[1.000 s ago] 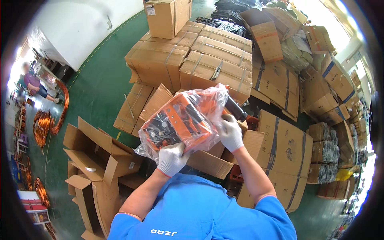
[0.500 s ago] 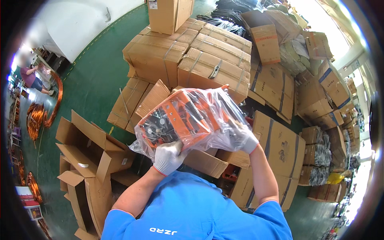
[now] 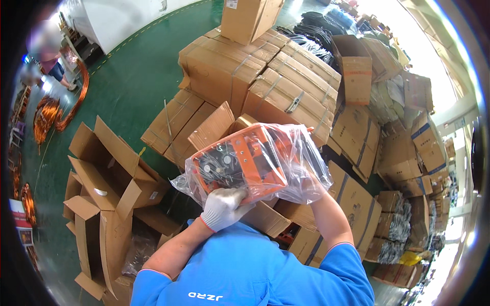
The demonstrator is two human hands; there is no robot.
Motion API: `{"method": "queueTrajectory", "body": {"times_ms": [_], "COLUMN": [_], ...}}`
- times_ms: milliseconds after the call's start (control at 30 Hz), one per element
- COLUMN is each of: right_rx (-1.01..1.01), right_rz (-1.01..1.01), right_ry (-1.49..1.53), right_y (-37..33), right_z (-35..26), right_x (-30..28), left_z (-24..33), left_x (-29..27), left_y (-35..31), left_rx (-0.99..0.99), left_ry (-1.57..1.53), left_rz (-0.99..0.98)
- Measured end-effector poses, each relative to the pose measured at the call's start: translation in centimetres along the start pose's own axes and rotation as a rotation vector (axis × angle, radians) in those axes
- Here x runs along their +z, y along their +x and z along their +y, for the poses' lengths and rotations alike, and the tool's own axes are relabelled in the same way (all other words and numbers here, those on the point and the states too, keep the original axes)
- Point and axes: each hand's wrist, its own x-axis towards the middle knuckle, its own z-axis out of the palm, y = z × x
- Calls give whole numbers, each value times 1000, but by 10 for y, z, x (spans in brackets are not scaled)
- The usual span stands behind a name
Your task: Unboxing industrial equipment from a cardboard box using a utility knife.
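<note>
In front of my chest I hold a boxy orange-and-black machine (image 3: 245, 160) wrapped in a loose clear plastic bag (image 3: 301, 137). Round dials or knobs show on its dark front panel. My left hand (image 3: 224, 208), in a white knit glove, grips the lower near edge, fingers curled under it. On the other side, my right hand (image 3: 310, 187) grasps the machine's right end through the bag; film partly covers its fingers. Right below the machine stands an open cardboard carton (image 3: 265, 218) with its flaps up.
Strapped brown cartons (image 3: 224, 64) are stacked ahead, with a metal strapping tool (image 3: 294, 102) on top. Empty open boxes (image 3: 109, 178) stand at left. Flattened cardboard (image 3: 352, 206) lies at right. Coils of copper-coloured wire (image 3: 47, 120) and another person (image 3: 51, 58) are far left.
The machine in its bag has come slightly lower and to the right, both hands still on it. My right hand has shifted further under the plastic. The whole view has turned a little.
</note>
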Motion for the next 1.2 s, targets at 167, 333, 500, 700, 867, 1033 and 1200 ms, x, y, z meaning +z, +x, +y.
{"method": "queueTrajectory", "body": {"times_ms": [167,333,500,700,867,1033,1200], "right_rx": [-16,-33,-70,-107,-152,-279,-324], "right_rz": [-46,-61,-98,-102,-54,-58,-28], "right_ry": [34,88,134,236,352,254,-168], "right_y": [-33,-37,-9,-25,-35,-49,-52], "right_z": [-4,-31,-56,-67,-55,-37,-11], "right_x": [-33,-39,-10,-22,-5,-2,-14], "left_z": [-23,-70,-115,-116,-121,-144,-130], "left_x": [-27,-15,7,16,25,38,27], "left_y": [-28,-59,-84,-74,-73,-89,-81], "left_rx": [-46,-761,-967,-1060,-1063,-994,-1025], "left_ry": [-18,-118,-301,-200,-176,-132,-218], "left_rz": [392,691,584,435,381,386,371]}}
